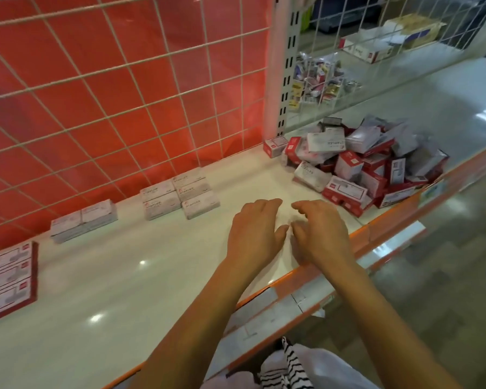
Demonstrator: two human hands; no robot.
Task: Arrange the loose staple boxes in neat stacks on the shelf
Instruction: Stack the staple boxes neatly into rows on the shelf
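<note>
A jumbled heap of loose red-and-white staple boxes [368, 167] lies on the white shelf [129, 279] at the right. Neat groups of grey-white boxes sit along the back: one group [180, 193] in the middle, a pair [83, 224] further left. Red-edged boxes [9, 279] lie flat at the far left. My left hand [254, 234] and my right hand [319, 231] hover side by side over the bare shelf, just left of the heap. Both hold nothing, with fingers relaxed and slightly curled.
A white wire grid over a red panel [118, 88] backs the shelf. An orange front rail [314, 276] with price-tag strips runs along the near edge. Behind a wire divider at the right sit small packaged items [319, 80] and more boxes [368, 50].
</note>
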